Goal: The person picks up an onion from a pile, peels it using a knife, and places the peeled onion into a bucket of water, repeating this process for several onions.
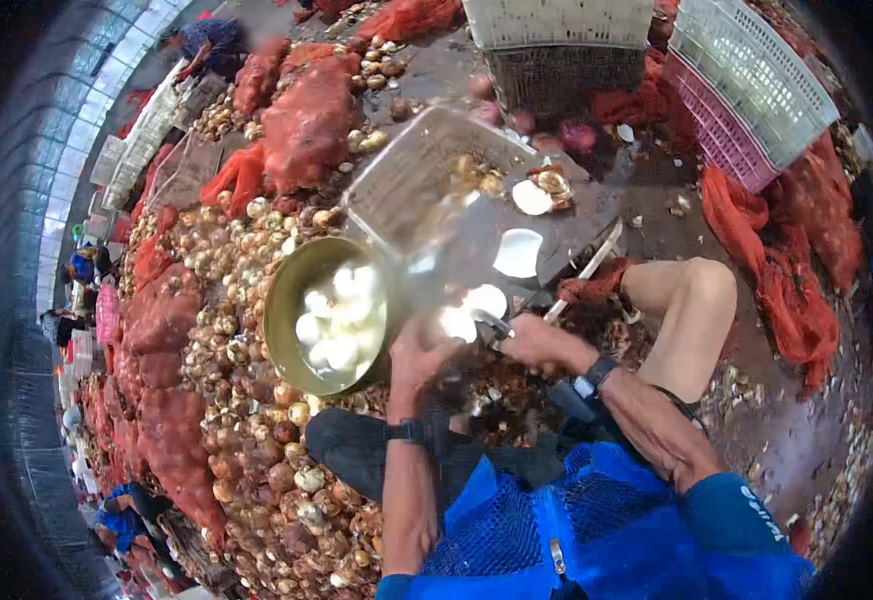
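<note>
My left hand [421, 356] is closed around a peeled white onion [459, 324] in front of my lap. My right hand [544, 342] grips a knife [494, 322], its blade right at that onion. Just beyond, another bright white onion piece [487, 298] overlaps the blade's far side in this view. To the left of my left hand stands a round olive-green basin [279, 310] with several peeled onions [342, 352] in it. Farther forward lie a white curved piece [519, 253] and a cut onion [532, 197] with brown skin beside it. A blurred patch covers the area above my hands.
A clear plastic bin [377, 200] stands ahead. Unpeeled onions [257, 430] spread thickly to the left, beside red mesh sacks [162, 400]. Stacked crates [752, 80] stand at the back right, with red netting [782, 290] below. Other people [122, 515] sit far left.
</note>
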Tool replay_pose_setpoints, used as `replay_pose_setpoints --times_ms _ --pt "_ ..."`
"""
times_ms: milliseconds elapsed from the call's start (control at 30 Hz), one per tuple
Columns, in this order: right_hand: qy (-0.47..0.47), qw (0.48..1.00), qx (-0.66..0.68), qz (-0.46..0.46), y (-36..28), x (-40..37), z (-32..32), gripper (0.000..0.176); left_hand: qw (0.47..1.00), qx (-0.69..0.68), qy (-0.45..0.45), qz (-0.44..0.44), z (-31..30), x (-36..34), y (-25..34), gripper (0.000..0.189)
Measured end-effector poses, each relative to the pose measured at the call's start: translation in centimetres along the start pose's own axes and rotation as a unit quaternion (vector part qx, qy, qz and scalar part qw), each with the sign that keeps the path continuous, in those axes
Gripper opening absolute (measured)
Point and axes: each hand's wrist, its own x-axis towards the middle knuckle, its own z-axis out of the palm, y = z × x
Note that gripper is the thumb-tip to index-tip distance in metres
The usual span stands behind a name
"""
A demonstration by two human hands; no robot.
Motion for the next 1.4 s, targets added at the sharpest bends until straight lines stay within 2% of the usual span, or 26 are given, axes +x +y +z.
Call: replay_pose_setpoints --times_ms 33,67,133,167,200,267,300,333,367,400,433,467,500,533,600,733,800,867,933,967,1100,1167,1267,1400 --pt "0.066 0.989 -0.054 -0.122 1.9 1.4 1.4 0.034 1.0 -0.023 -0.012 -0.017 0.0 -0.1 0.0 0.08" --pt "0.097 0.992 0.048 -0.071 1.9 0.6 2.6 0.034 1.0 -0.02 -0.009 -0.017 -0.2 -0.4 0.2 0.08" --pt "0.185 0.976 0.018 -0.115 2.8 0.1 4.2 0.038 0.998 -0.044 0.031 -0.036 0.2 -1.0 1.5 0.081" --pt "0.198 0.971 0.007 -0.13 2.8 -0.3 4.8 0.038 0.995 -0.067 0.055 -0.051 0.2 -1.5 3.4 0.078" --pt "0.211 0.966 -0.004 -0.146 2.6 -0.4 5.3 0.038 0.995 -0.069 0.051 -0.052 1.0 -1.4 3.1 0.078" --pt "0.197 0.97 0.025 -0.141 1.8 -0.4 5.2 0.038 0.978 -0.149 0.099 -0.106 2.7 -0.7 1.6 0.07" --pt "0.22 0.96 0.065 -0.158 1.3 -0.2 5.1 0.037 0.979 -0.155 0.093 -0.092 3.2 -0.6 1.0 0.061" --pt "0.241 0.949 0.105 -0.174 0.8 -0.1 5.0 0.037 0.965 -0.207 0.107 -0.122 4.2 -0.7 0.5 0.054" --pt "0.247 0.94 0.102 -0.213 0.4 -0.4 4.7 0.038 0.958 -0.243 0.104 -0.109 4.3 -0.9 0.9 0.052" --pt "0.246 0.941 0.102 -0.21 0.3 0.0 4.7 0.038 0.95 -0.278 0.1 -0.097 4.3 -1.2 1.4 0.05" --pt "0.26 0.938 0.085 -0.213 0.5 0.5 4.7 0.034 0.95 -0.279 0.098 -0.098 4.2 -1.5 1.7 0.05" --pt "0.274 0.935 0.067 -0.217 0.8 1.2 4.8 0.03 0.986 -0.107 0.124 -0.013 3.9 -1.8 1.9 0.05" --pt "0.259 0.936 0.027 -0.235 1.1 1.9 4.6 0.04 0.984 0.069 0.146 0.072 3.5 -2.0 2.2 0.05" --pt "0.256 0.937 0.026 -0.236 1.4 2.3 4.8 0.04 0.984 0.069 0.148 0.069 3.2 -2.0 2.6 0.05" --pt "0.27 0.922 0.064 -0.268 0.1 1.5 5.1 0.042 0.994 -0.018 0.103 0.039 2.4 -2.1 3.1 0.048" --pt "0.3 0.923 0.048 -0.236 -0.4 1.3 6.2 0.033 0.989 -0.095 0.109 -0.005 2.2 -1.9 0.1 0.042" --pt "0.286 0.932 -0.011 -0.224 0.1 0.8 7.1 0.036 0.986 -0.06 0.137 0.068 2.1 -2.3 0.2 0.04" --pt "0.29 0.93 -0.046 -0.221 0.9 0.4 8.1 0.03 0.985 -0.077 0.149 0.045 2.2 -2.6 1.0 0.042" --pt "0.273 0.938 -0.067 -0.201 2.0 0.9 8.7 0.023 0.989 -0.111 0.094 -0.015 2.1 -2.6 1.8 0.043" --pt "0.297 0.911 -0.097 -0.268 1.6 0.3 8.4 0.02 0.989 -0.078 0.115 0.051 2.9 -2.2 -0.4 0.046" --pt "0.31 0.918 -0.09 -0.231 1.8 0.5 8.3 0.021 0.99 -0.089 0.093 0.054 2.9 -1.7 0.2 0.049" --pt "0.305 0.914 -0.114 -0.241 1.3 0.0 7.6 0.023 0.991 -0.082 0.101 -0.009 2.9 -1.7 1.5 0.051" --pt "0.297 0.929 -0.099 -0.195 1.1 -0.1 7.1 0.023 0.994 -0.08 0.075 0.02 2.6 -1.8 2.7 0.053" --pt "0.301 0.932 -0.094 -0.181 1.4 0.6 7.1 0.023 0.993 -0.08 0.086 -0.017 3.4 -1.8 3.2 0.054"
